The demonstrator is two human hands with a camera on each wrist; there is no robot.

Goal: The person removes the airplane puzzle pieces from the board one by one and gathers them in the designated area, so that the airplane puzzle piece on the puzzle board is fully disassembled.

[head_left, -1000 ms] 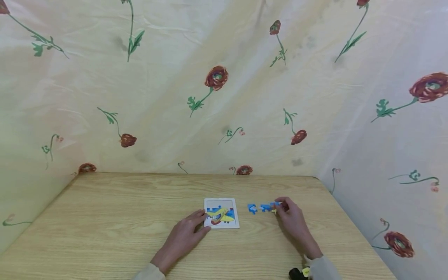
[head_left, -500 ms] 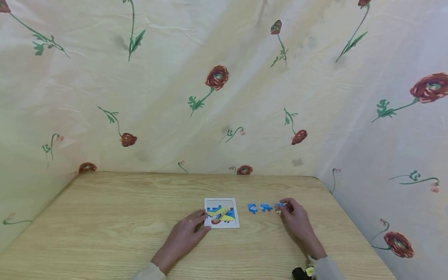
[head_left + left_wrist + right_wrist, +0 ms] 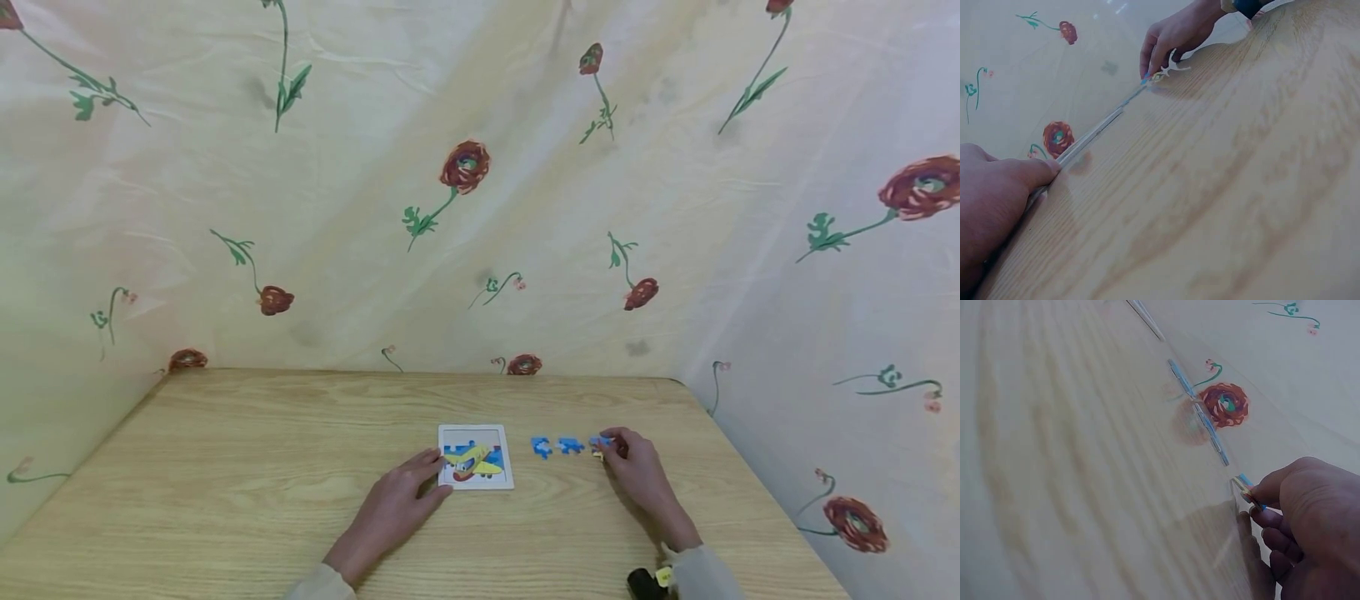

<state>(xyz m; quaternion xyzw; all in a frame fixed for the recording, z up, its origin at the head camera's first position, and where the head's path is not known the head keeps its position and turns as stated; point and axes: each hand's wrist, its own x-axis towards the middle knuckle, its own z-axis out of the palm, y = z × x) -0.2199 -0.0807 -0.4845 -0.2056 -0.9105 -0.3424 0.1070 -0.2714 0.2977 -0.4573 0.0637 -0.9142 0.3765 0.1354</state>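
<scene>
I centre my clock dial on the white-framed airplane jigsaw (image 3: 480,434), which lies flat on the wood-grain tabletop (image 3: 262,467), with twelve pointing away from the person. Inside the frame I can make out a yellow airplane (image 3: 474,461) with blue around it, and a strip of pale grey backing along the twelve o'clock side.

At eight o'clock I have the left hand (image 3: 397,493). Its fingers lie extended against the nine o'clock edge, and the thumb, spread away from them, touches the corner near half past seven. The undersides of those fingers are hidden from me.

Out at three o'clock is the right hand (image 3: 637,473). My right wrist view shows thumb and fingertips pinching a blue-and-yellow jigsaw piece (image 3: 597,442); I can't tell whether it touches the wood. Between it and the frame, also toward three, two loose pieces lie in a row: the outer blue piece (image 3: 570,446) near the pinched one, the inner blue piece (image 3: 541,447) closer to the frame.

At four o'clock, beside the right sleeve (image 3: 701,573), I get a black object (image 3: 641,585) with a yellow label, too cut off to identify. Beyond the table at twelve hangs pale cloth (image 3: 360,183) printed with red flowers.
</scene>
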